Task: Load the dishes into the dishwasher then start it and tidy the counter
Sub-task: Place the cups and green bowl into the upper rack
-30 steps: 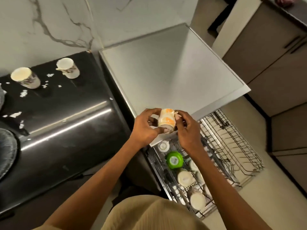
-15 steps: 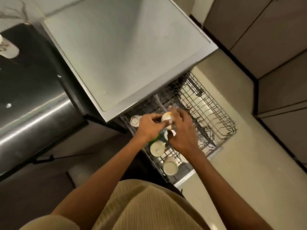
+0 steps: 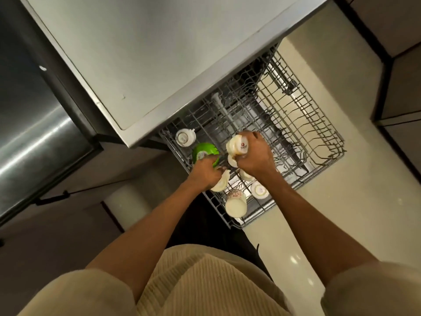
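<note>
Cream cup (image 3: 238, 145) upturned in centre frame, right hand (image 3: 256, 157) curled round it above the wire dishwasher rack (image 3: 307, 124), red base logo unreadable, left hand (image 3: 205, 173) grasping another cream cup (image 3: 221, 184) beside a green cup (image 3: 204, 152).

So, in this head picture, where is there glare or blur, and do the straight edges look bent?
Head view: bright streaks of glare lie on the steel surface at left, small glints on the floor; both hands, the left hand and right hand, are a little soft from motion; the wide lens splays the dishwasher rack outward.
</note>
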Motion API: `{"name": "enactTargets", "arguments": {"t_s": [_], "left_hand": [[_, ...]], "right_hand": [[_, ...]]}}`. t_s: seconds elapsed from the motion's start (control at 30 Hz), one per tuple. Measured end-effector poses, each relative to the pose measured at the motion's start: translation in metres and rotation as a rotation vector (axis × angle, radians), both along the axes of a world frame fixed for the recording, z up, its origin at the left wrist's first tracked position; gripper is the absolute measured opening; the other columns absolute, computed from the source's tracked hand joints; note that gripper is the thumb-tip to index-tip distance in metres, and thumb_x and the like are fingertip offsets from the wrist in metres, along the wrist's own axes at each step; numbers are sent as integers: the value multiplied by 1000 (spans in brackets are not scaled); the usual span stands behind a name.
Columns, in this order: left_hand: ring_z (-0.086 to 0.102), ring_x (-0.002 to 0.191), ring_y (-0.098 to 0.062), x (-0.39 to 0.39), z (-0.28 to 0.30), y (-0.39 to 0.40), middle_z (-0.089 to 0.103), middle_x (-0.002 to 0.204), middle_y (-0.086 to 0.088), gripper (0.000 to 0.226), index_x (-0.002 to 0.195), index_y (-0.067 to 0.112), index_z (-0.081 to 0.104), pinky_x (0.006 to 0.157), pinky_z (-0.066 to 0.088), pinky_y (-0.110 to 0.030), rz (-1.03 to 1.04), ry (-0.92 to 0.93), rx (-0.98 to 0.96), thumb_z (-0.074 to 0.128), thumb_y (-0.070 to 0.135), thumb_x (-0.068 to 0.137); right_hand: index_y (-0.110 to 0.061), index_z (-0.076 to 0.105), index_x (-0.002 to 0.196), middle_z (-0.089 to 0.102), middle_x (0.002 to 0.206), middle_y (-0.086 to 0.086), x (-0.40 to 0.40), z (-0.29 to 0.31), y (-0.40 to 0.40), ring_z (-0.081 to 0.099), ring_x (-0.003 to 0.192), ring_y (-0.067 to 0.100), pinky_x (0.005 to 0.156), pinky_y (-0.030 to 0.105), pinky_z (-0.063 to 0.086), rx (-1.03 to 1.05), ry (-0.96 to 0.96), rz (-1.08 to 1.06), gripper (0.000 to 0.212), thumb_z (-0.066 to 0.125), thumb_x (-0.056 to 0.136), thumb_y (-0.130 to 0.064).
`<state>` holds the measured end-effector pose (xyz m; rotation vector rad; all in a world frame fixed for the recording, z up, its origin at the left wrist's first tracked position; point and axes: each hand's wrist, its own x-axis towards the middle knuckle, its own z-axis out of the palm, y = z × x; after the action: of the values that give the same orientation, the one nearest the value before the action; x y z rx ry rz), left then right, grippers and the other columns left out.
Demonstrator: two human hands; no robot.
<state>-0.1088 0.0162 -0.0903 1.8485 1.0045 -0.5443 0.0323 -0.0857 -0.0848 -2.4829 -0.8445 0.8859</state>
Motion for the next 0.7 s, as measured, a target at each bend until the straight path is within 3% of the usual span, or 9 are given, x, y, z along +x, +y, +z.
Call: {"name": "enactTargets", "arguments": {"t_s": [0.13,0.27,0.7], "left_hand": [[52,125,-41,-21,-33,4,54,136,-24,70,141,10,49,101,46,-45,-168,146,85,58,44,79],[24,147,-35,-37,-50,7,25,160,-20,78,155,6,23,121,20,-43,-414,212,208,57,37,92],[14,151,-27,-49,-67,7,16,164,-14,75,156,7,19,123,6,-40,-538,140,285,51,32,93]], "right_hand": [[-12,50,140,57,125,11,16,-25,20,57,108,26,85,26,41,-15,-1,25,76,85,72,-17],[-7,51,136,57,120,13,23,-51,40,60,103,29,79,24,44,-47,-5,100,76,85,70,-24],[-11,54,136,54,121,14,21,-92,73,57,105,33,71,32,47,-206,-68,303,79,87,65,-17]]}}
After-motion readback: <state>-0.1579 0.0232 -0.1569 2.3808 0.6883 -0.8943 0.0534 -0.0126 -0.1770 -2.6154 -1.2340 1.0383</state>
